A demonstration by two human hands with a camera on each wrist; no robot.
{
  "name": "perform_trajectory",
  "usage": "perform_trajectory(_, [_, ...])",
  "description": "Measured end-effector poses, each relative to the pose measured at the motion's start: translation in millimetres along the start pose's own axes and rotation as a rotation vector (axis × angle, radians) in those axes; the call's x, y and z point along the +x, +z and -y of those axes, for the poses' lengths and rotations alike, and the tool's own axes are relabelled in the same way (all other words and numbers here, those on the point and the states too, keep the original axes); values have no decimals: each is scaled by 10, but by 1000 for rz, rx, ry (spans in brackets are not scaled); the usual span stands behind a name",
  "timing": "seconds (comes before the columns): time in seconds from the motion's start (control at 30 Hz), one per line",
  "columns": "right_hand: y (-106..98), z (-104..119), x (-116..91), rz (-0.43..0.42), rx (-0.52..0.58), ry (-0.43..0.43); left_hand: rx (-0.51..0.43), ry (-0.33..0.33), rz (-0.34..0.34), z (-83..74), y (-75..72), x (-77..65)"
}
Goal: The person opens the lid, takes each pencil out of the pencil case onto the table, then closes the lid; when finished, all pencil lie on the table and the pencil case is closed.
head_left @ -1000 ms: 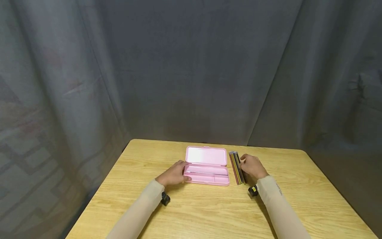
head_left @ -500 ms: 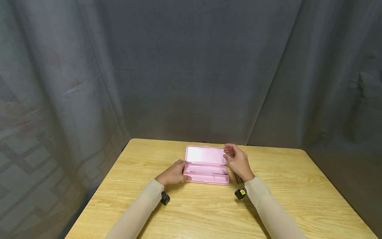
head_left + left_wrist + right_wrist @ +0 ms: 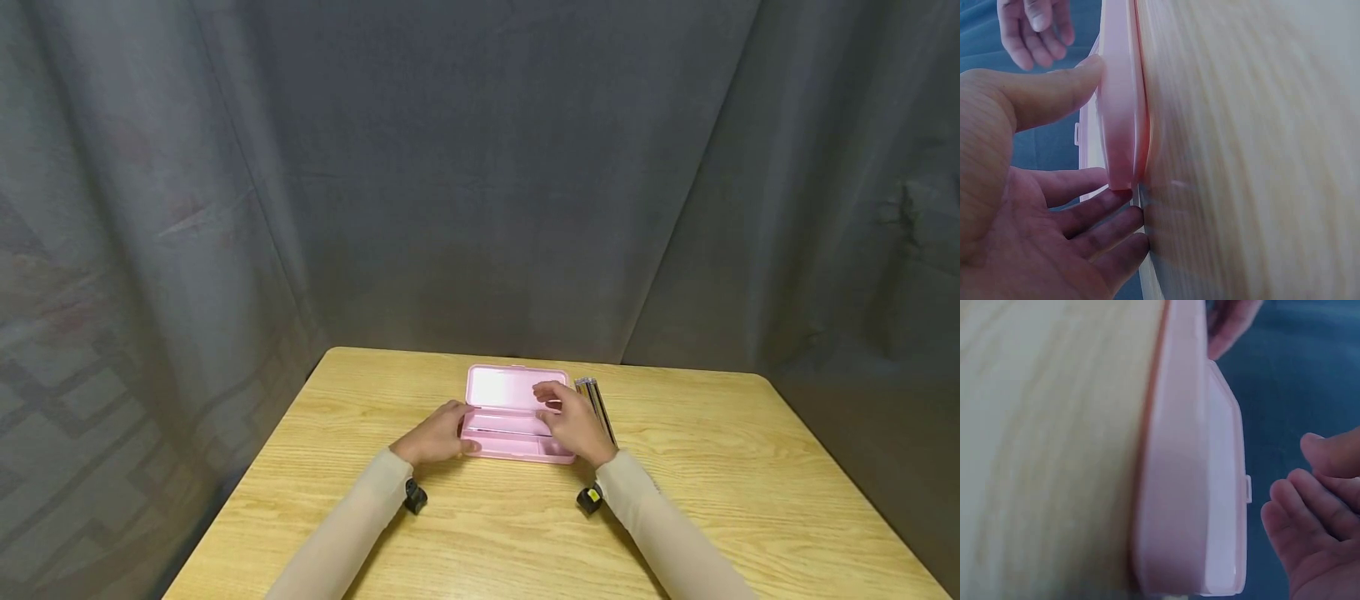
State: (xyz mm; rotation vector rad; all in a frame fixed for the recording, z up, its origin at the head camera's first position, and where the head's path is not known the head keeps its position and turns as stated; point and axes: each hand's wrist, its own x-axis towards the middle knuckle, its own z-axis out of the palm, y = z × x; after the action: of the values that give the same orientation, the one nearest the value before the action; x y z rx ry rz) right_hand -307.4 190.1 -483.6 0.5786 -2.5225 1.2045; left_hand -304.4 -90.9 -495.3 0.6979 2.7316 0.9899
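A pink pencil case (image 3: 501, 447) lies on the table with its lid (image 3: 504, 388) folded back and its divided tray showing. My left hand (image 3: 435, 435) holds the case's left end. In the left wrist view its thumb rests on the front edge and its fingers touch the end. Above the right part of the case hovers my right hand (image 3: 577, 423), fingers loosely bent. The right wrist view shows this hand (image 3: 1322, 537) holding nothing. Several pencils (image 3: 595, 400) lie side by side just right of the case, partly hidden behind the right hand.
The light wooden table (image 3: 480, 533) has rounded far corners. Grey curtains (image 3: 480, 183) hang behind it and along both sides. A small black camera sits on each wrist.
My right hand has left the pencils, swung up past the lid's right edge and then come left and down over the case. The left hand and case stay put.
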Motion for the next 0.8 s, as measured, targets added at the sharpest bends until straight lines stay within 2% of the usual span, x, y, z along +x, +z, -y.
perform_trajectory(0.23, [96, -18, -29, 97, -114, 48, 1, 7, -5, 1, 14, 16])
perform_trajectory(0.5, [101, -35, -29, 217, -172, 89, -27, 9, -9, 0, 8, 29])
perform_trajectory(0.8, [83, -40, -41, 250, -170, 93, -13, 0, -6, 5, 6, 26])
